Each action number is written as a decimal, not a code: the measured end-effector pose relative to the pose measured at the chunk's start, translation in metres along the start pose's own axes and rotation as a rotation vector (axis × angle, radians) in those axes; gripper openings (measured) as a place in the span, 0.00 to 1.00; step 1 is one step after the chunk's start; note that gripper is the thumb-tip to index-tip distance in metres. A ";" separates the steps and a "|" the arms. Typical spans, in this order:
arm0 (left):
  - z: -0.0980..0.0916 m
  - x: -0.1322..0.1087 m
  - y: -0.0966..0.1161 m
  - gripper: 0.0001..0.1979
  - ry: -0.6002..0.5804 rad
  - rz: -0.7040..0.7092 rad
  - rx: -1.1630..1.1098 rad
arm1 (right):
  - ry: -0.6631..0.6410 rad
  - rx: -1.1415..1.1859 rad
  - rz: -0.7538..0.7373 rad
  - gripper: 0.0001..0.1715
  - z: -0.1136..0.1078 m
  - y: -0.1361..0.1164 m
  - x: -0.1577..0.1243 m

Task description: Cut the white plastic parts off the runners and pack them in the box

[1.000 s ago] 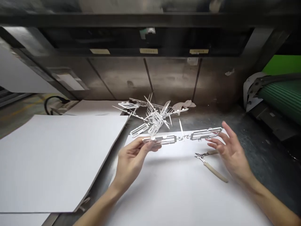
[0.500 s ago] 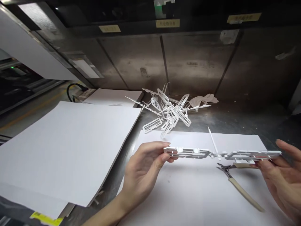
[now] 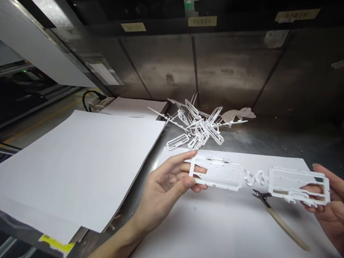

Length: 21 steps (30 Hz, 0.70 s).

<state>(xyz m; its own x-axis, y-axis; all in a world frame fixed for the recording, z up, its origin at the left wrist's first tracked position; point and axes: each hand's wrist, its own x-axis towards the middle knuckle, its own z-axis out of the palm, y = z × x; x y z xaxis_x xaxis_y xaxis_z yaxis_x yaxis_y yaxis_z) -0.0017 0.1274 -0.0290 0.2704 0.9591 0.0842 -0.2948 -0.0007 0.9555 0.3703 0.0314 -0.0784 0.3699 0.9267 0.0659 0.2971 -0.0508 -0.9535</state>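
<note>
Between my hands is a white plastic moulded part (image 3: 236,175), two rectangular open frames joined by a curly runner in the middle. My left hand (image 3: 166,182) pinches its left end between thumb and fingers. At the opposite end my right hand (image 3: 330,208), cut off by the picture's edge, grips the right frame; the fingers show through its openings. The broad face of the part is turned toward me. Beneath the right frame, a pair of nippers (image 3: 286,225) with beige handles lies on a white sheet (image 3: 215,229), its jaws pointing up and left.
Behind my hands a tangled pile of similar white plastic frames (image 3: 201,130) lies on the metal bench (image 3: 258,138). A white glove or cloth (image 3: 239,114) is beside it. At left stands a stack of large white sheets (image 3: 80,161), with a power socket (image 3: 104,103) behind.
The part has been rotated from edge-on to showing its broad face, with both hands still on it. The thin sprue that stuck up from its middle no longer shows. The view shifted slightly.
</note>
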 end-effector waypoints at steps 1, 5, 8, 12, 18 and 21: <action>-0.001 0.001 -0.001 0.18 -0.010 -0.011 -0.015 | 0.021 0.047 0.065 0.32 0.001 -0.003 -0.002; -0.005 0.005 -0.006 0.18 0.004 -0.062 -0.039 | 0.080 0.186 0.131 0.34 0.002 -0.005 -0.004; -0.008 0.005 -0.008 0.20 0.092 -0.090 -0.035 | -0.019 0.255 -0.023 0.31 0.012 -0.013 -0.003; -0.008 0.007 -0.010 0.22 0.284 -0.156 0.012 | -0.216 0.377 -0.123 0.28 0.027 -0.030 0.002; -0.005 0.007 -0.014 0.25 0.404 -0.170 0.077 | -0.294 0.480 -0.134 0.27 0.032 -0.038 0.003; -0.010 0.005 -0.018 0.31 0.391 -0.145 0.142 | -0.300 0.509 -0.152 0.26 0.033 -0.038 0.004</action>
<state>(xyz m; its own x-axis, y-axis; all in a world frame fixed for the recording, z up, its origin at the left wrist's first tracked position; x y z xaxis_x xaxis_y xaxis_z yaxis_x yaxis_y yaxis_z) -0.0043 0.1353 -0.0482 -0.0753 0.9872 -0.1404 -0.1436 0.1286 0.9812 0.3308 0.0490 -0.0515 0.0702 0.9778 0.1976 -0.1587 0.2065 -0.9655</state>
